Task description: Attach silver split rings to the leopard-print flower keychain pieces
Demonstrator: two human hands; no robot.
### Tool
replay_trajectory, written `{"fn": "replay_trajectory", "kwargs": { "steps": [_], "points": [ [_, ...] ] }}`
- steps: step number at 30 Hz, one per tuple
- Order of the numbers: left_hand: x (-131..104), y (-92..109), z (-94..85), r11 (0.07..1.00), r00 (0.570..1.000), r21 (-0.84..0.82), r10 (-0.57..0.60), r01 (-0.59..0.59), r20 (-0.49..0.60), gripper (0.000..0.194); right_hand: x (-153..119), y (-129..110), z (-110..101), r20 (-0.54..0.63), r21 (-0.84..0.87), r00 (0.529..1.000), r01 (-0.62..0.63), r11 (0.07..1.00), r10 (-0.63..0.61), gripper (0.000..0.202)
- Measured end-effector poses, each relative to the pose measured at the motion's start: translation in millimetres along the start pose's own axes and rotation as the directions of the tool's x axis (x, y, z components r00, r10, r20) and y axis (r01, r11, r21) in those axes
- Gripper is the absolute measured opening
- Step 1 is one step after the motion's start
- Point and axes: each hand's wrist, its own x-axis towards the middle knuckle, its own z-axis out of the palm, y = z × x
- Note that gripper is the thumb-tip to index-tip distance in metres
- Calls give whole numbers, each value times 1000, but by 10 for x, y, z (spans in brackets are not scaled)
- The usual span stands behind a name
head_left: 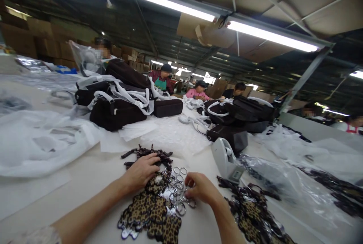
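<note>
My left hand (143, 170) lies on a pile of dark straps (161, 155), fingers stretched out and slightly apart. Just below it are overlapping leopard-print pieces with dark edges (150, 212). To the right of these, several silver metal rings (178, 187) lie in a cluster. At the right edge of the rings is my right hand (197, 188), its fingers curled and thumb near the index finger; whatever may be between the fingertips is too small to make out.
A grey-white tape dispenser (227, 160) stands right of centre, beside more leopard-print pieces (252, 213). Black bags (116, 111) with white-wrapped straps lie ahead. Plastic sheeting (295, 183) covers the right side. Several people work farther back.
</note>
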Motion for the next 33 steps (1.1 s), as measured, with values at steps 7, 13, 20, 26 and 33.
{"fn": "replay_trajectory", "kwargs": {
  "steps": [7,13,20,26,33],
  "points": [
    [20,115,-119,983,986,-166,-103,81,-132,36,10,288,-85,-57,394,998,27,919,-5,14],
    [192,705,-143,602,942,-753,-329,265,69,27,-59,-1,8,-84,754,996,63,654,1,36],
    [169,917,-68,67,854,-954,-467,293,230,25,-221,-367,146,41,920,989,17,393,-140,40],
    [149,878,-74,-141,803,-949,-507,282,313,36,-205,-382,242,-101,937,973,163,309,-207,31],
    [117,845,-65,-132,822,-955,-487,265,296,39,-193,-383,258,-84,908,968,173,382,-238,28]
  ]
}}
